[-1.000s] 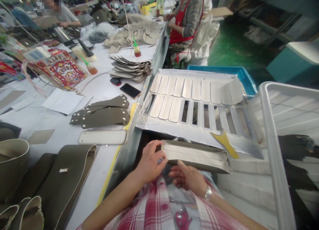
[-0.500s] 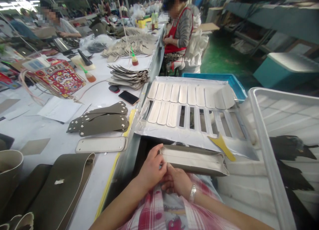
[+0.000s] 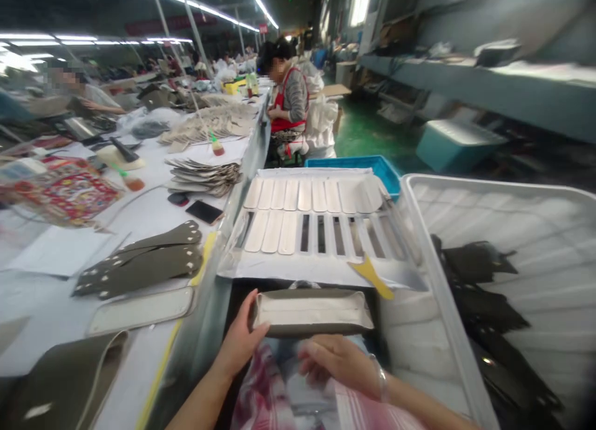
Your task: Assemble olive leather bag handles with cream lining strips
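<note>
A long piece of dark olive sheet material with folded-up sides and a cream inner strip (image 3: 311, 310) lies across my lap. My left hand (image 3: 244, 334) grips its left end, thumb on the near side and fingers at the far side. My right hand (image 3: 338, 360), with a bracelet at the wrist, hovers over my lap, nearer to me than the piece and apart from it. Its fingers are curled and smeared by motion, so whether it holds anything is hidden. Just beyond the piece is a white slotted rack (image 3: 284, 267) bearing cream strips (image 3: 304, 195) in rows.
A yellow scraper-like tool (image 3: 372, 276) lies on the rack's near edge. At right stands a big white crate (image 3: 465, 331) with dark pieces inside. The left table holds olive cutouts (image 3: 149, 265), a phone (image 3: 205, 211) and stacked pieces (image 3: 202, 177). A co-worker (image 3: 288, 101) sits farther back.
My right hand has come off the olive piece and moved toward me. My left hand still holds the left end. The view has turned right and tilted up.
</note>
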`<state>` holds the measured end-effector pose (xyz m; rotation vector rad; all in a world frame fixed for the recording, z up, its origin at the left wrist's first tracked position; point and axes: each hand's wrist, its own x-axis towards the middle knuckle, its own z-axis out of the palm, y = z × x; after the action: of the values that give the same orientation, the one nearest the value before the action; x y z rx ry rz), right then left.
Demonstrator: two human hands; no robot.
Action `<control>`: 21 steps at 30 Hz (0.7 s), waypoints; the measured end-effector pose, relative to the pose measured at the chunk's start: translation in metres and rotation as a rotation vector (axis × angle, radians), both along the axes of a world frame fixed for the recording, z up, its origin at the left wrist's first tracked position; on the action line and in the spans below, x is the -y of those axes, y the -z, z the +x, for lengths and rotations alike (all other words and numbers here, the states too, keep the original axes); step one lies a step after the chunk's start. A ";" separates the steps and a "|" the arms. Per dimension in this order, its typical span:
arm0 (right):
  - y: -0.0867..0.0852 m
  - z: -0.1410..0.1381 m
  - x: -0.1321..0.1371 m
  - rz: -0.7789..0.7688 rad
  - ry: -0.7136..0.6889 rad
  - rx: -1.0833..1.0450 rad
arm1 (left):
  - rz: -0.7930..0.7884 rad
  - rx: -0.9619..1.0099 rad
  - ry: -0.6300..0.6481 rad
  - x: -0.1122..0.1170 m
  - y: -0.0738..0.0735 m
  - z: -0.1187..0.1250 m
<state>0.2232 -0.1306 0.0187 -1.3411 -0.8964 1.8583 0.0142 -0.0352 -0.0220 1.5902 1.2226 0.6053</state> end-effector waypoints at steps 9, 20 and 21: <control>0.069 0.201 0.004 -0.007 0.406 1.085 | -0.095 0.039 -0.169 0.011 -0.004 0.024; 0.128 0.225 -0.079 -0.217 0.204 1.134 | -0.085 0.093 -0.173 0.014 0.000 0.022; 0.126 0.228 -0.086 -0.219 0.211 1.109 | -0.080 0.089 -0.161 0.013 0.000 0.021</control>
<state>0.4510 -0.0444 -0.1077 -2.5548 -0.9896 0.9669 0.0350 -0.0478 -0.0219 1.3930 1.3001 0.7135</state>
